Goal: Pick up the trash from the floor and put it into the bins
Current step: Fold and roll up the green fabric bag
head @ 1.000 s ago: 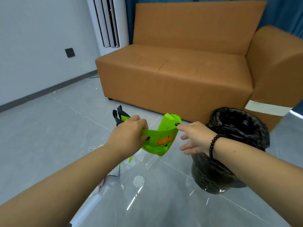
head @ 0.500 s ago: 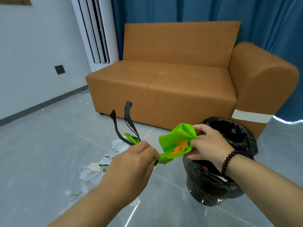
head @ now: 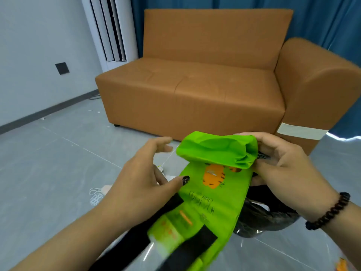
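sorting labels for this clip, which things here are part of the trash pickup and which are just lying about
Part of the job:
- green fabric bag with black handles and an orange print, gripped by the right hand
- left hand, open beside it
- black-lined bin under the bag
- white scraps on the grey floor

Just lying about:
- orange sofa
- blue curtain
- white standing air conditioner

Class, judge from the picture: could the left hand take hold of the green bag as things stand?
Probably yes. The left hand hovers open beside the green bag, thumb at its edge, nothing between them.
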`<state>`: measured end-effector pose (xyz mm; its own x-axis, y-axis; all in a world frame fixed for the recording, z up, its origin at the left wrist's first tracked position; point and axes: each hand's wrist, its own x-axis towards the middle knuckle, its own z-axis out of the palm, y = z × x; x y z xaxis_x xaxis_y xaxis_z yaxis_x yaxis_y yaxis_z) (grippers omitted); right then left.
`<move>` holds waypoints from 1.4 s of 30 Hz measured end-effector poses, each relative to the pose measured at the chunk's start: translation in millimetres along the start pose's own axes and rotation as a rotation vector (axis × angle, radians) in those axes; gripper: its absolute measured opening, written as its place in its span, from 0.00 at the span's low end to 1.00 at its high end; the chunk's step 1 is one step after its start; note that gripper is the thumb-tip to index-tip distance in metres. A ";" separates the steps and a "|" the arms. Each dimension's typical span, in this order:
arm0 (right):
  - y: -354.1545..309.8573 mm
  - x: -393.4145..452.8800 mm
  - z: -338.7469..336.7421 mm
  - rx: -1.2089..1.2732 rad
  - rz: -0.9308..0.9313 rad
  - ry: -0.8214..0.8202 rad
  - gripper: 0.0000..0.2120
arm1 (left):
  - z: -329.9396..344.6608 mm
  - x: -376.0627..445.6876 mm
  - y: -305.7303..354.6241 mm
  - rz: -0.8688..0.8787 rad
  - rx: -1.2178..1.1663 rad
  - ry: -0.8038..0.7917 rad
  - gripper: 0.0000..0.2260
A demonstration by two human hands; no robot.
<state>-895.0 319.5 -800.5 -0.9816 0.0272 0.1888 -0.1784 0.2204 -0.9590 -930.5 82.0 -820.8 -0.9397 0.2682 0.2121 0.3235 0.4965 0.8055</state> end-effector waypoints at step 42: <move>2.8 -11.4 25.5 -0.736 -0.727 0.112 0.06 | -11.4 1.4 -4.2 -0.025 -0.311 -0.354 0.21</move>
<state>-886.0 294.9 -810.7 -0.6353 -0.2682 0.7242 -0.6021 0.7593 -0.2469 -934.4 70.8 -817.6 -0.8338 0.5511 0.0318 0.2016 0.2504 0.9469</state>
